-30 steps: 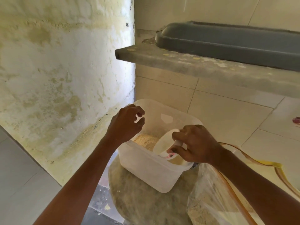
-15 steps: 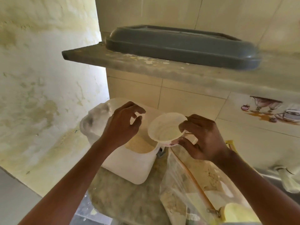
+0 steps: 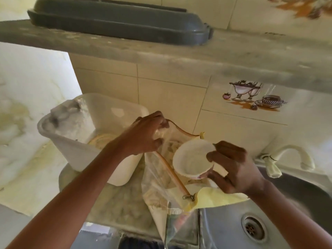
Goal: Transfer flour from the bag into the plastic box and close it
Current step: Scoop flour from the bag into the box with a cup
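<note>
A translucent white plastic box (image 3: 75, 155) stands open on the stone counter at the left, with a heap of flour (image 3: 101, 141) in its bottom. To its right stands a clear zip-top flour bag (image 3: 161, 187) with an orange zipper strip. My left hand (image 3: 143, 135) pinches the bag's upper rim and holds the mouth apart. My right hand (image 3: 231, 169) grips a white cup (image 3: 192, 160), dusted with flour and tilted toward me, just above the bag's mouth. A grey lid (image 3: 116, 20) lies on the shelf above.
A concrete shelf (image 3: 179, 54) juts out overhead. A steel sink (image 3: 269, 221) with a drain sits at the lower right, and a pale tap (image 3: 287, 157) curves over it. A stained wall (image 3: 27, 114) closes off the left side. Tiles cover the back wall.
My right hand carried the cup out of the box and rightward over the bag. My left hand left the box's rim and took hold of the bag's rim. The view swung right.
</note>
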A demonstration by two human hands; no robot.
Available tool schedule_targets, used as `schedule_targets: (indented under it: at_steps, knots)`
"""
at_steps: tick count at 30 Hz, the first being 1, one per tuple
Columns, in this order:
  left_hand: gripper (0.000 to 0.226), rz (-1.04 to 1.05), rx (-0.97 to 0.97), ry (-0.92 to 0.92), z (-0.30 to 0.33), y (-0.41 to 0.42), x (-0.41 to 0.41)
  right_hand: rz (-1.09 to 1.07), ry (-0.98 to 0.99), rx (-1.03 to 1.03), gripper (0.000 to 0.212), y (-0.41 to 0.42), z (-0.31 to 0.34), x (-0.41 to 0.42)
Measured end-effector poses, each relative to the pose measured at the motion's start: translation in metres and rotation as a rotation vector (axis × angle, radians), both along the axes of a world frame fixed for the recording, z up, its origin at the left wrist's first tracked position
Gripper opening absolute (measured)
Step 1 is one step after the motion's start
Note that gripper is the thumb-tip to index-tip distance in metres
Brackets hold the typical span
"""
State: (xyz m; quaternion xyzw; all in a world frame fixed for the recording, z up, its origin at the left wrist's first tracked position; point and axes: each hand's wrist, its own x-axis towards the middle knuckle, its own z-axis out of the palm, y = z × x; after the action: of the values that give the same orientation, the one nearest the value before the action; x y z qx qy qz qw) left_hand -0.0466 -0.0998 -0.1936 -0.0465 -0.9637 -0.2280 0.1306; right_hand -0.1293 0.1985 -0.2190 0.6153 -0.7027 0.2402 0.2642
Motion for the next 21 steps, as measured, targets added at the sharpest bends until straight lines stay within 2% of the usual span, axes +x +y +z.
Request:
schedule_targets:
  at_steps: [3,5,8,10,14,16,21]
  knots:
    - [0.060,0.057,-0.043,-0.001,-0.004,-0.007,-0.004,-0.118,0.018,0.250,0.026,-0.002,-0.021,0.007]
    - [0.068,0.066,-0.022,-0.014,-0.006,-0.009,-0.003,-0.232,-0.052,0.433,0.017,-0.011,-0.031,0.013]
    - [0.079,0.014,0.080,-0.051,-0.005,-0.009,0.001,-0.375,-0.279,0.727,0.015,-0.034,-0.041,0.013]
    - [0.084,-0.018,0.106,-0.058,-0.005,-0.011,0.000,-0.449,-0.246,0.862,0.021,-0.051,-0.051,0.005]
    - [0.094,-0.050,0.164,-0.077,-0.006,-0.014,0.000,-0.615,-0.081,0.974,0.032,-0.083,-0.060,-0.007]
    - [0.096,-0.055,0.176,-0.073,-0.006,-0.013,0.001,-0.650,-0.084,1.024,0.034,-0.095,-0.063,-0.010]
    - [0.096,-0.048,0.189,-0.065,-0.007,-0.014,-0.001,-0.502,-0.115,1.117,0.030,-0.104,-0.070,-0.018]
